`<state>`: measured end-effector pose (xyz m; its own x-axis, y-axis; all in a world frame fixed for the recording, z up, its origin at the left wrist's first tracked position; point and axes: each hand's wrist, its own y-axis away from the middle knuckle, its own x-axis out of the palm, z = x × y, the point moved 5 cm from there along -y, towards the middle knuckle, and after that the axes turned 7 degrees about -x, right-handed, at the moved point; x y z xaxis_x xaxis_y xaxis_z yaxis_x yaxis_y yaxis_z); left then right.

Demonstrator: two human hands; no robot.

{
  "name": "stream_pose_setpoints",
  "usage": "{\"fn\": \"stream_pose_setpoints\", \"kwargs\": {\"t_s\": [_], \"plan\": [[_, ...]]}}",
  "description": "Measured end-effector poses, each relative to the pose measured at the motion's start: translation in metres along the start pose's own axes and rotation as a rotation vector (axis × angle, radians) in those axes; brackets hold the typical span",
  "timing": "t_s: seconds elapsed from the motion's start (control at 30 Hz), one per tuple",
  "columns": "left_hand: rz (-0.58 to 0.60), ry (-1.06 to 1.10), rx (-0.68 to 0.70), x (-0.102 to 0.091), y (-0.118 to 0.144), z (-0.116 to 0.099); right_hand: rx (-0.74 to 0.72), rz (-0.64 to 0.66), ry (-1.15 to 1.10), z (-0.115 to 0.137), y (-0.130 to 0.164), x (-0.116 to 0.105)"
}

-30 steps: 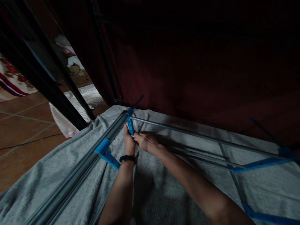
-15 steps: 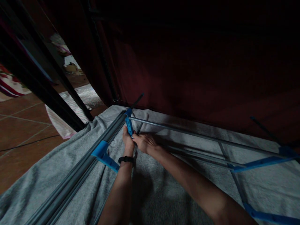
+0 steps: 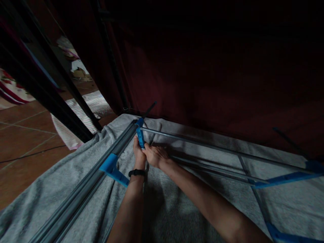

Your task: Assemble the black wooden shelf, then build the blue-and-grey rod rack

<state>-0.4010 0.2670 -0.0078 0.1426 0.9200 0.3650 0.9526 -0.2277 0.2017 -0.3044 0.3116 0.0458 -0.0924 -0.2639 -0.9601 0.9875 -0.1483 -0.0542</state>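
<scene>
In the head view, the left hand and right hand, both hands curled closed, gripped the near end of a blue bracket, far left on the grey blanket. Its long axis ran near to far, far end slightly left. Three other blue brackets showed.

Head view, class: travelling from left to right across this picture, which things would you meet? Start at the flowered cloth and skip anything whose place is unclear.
Flowered cloth → blue bracket on the tube bundle → left hand → right hand → upper blue bracket at far right.
</scene>
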Motion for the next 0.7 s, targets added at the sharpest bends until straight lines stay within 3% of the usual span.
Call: {"fn": "stream_pose_setpoints", "kwargs": {"t_s": [0.7], "plan": [[0.045,-0.01,-0.055,0.0004,-0.0064,0.0071,0.027,0.082,-0.079,-0.0003,0.003,-0.0081]]}}
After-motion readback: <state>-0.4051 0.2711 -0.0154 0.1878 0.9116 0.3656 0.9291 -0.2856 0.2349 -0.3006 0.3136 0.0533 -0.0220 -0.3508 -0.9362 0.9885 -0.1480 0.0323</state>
